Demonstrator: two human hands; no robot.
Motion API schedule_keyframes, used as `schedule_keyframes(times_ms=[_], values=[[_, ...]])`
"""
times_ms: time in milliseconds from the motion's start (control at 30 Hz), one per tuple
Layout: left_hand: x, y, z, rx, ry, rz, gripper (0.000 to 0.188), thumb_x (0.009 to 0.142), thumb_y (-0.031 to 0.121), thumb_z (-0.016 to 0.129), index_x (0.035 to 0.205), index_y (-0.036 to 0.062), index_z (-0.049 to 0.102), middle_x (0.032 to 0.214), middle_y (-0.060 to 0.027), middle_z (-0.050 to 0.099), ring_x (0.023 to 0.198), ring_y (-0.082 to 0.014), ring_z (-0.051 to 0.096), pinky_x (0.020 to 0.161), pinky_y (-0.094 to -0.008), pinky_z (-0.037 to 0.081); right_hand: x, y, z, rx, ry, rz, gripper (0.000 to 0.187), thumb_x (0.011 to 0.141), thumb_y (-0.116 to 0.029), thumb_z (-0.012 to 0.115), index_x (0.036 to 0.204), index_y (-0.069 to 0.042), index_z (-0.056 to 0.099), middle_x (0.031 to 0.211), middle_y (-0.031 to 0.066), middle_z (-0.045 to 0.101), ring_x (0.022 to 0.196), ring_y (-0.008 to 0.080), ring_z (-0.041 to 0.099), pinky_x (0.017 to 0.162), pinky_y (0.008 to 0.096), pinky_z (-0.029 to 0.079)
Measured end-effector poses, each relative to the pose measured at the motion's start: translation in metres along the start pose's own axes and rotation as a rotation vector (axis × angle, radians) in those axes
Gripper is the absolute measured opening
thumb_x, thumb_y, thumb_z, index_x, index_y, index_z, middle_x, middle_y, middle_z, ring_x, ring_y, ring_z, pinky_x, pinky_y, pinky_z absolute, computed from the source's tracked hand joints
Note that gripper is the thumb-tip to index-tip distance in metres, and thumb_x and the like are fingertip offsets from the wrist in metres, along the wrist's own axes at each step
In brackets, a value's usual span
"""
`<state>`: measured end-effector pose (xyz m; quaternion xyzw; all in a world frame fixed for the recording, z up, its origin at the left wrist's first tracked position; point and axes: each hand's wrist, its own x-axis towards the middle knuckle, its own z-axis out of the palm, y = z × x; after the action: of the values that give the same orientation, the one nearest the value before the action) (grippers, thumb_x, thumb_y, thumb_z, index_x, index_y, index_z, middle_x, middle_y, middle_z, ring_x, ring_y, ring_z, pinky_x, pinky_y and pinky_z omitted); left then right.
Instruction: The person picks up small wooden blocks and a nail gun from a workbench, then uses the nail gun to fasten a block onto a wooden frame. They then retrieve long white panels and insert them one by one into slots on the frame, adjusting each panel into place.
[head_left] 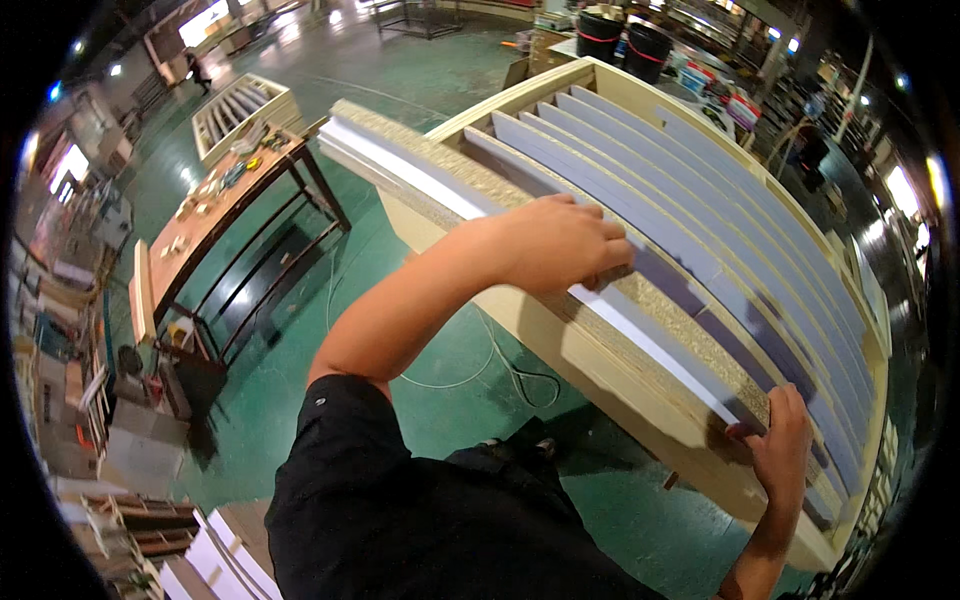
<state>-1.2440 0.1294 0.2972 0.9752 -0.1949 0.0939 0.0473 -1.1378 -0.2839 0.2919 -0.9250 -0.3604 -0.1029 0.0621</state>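
A large pale wooden frame [520, 92] lies raised in front of me, with several grey-faced chipboard slats [640, 165] set side by side inside it. Along its near edge lie long chipboard strips [664, 312], rough tan on top and white or grey on the side, their far end jutting past the frame's left corner. My left hand [560, 245] is closed over the strips at mid-length, thumb side toward the slats. Further right, my right hand [785, 440] grips the same strips near their right end, fingers over the top and thumb on the near side.
At left stands a brown workbench [215, 225] with small wood blocks and tools on it; a slatted wooden frame [240, 112] is at its far end. A cable [450, 386] loops across the green floor. Black buckets [645, 52] stand beyond the large frame. A person [197, 72] is far off.
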Motion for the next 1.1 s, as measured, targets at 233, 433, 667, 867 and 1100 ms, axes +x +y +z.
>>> schedule_keyframes(times_ms=[233, 433, 667, 867, 1100], values=[[0.019, -0.033, 0.047, -0.101, -0.131, -0.198, 0.039, 0.091, 0.018, 0.072, 0.128, 0.0099, 0.064, 0.125, -0.0082, 0.066, 0.124, -0.0324, 0.058, 0.105, -0.0493, 0.047, 0.053, 0.042, 0.067, 0.192, -0.094, -0.168, 0.059, 0.065, -0.033, 0.094, 0.1, -0.001, 0.059, 0.098, 0.0207, 0.06, 0.092, 0.0456, 0.059, 0.08, 0.0523, 0.046], [0.004, -0.042, 0.074, -0.231, -0.044, -0.196, 0.044, 0.087, 0.023, 0.077, 0.126, 0.0078, 0.063, 0.122, -0.0092, 0.066, 0.123, -0.0331, 0.058, 0.104, -0.0482, 0.047, 0.054, 0.051, 0.079, 0.263, -0.123, -0.231, 0.053, 0.075, -0.033, 0.087, 0.11, -0.002, 0.063, 0.1, 0.0181, 0.062, 0.094, 0.0426, 0.06, 0.081, 0.0509, 0.044], [0.003, -0.04, 0.082, -0.186, 0.032, -0.187, 0.044, 0.087, 0.025, 0.077, 0.128, 0.0139, 0.064, 0.117, -0.0069, 0.067, 0.122, -0.0291, 0.06, 0.105, -0.0492, 0.045, 0.037, 0.081, 0.058, 0.154, -0.183, -0.128, 0.054, 0.071, -0.014, 0.085, 0.12, -0.003, 0.065, 0.113, 0.018, 0.065, 0.11, 0.0424, 0.059, 0.1, 0.0486, 0.041], [0.003, -0.047, 0.087, -0.15, 0.053, -0.179, 0.044, 0.087, 0.024, 0.075, 0.129, 0.0161, 0.064, 0.115, -0.0058, 0.067, 0.118, -0.0276, 0.062, 0.104, -0.0484, 0.045, -0.006, 0.186, 0.043, 0.049, -0.26, 0.03, 0.055, 0.074, -0.003, 0.077, 0.127, -0.004, 0.061, 0.127, 0.0167, 0.06, 0.122, 0.037, 0.054, 0.108, 0.0453, 0.041], [0.003, -0.041, 0.076, -0.029, -0.011, -0.231, 0.048, 0.085, 0.028, 0.078, 0.129, 0.0164, 0.064, 0.113, -0.0066, 0.068, 0.117, -0.0279, 0.064, 0.105, -0.0497, 0.045, -0.004, 0.151, 0.037, 0.183, -0.271, 0.156, 0.058, 0.072, -0.002, 0.069, 0.13, -0.005, 0.063, 0.132, 0.021, 0.061, 0.129, 0.043, 0.053, 0.115, 0.052, 0.037]])
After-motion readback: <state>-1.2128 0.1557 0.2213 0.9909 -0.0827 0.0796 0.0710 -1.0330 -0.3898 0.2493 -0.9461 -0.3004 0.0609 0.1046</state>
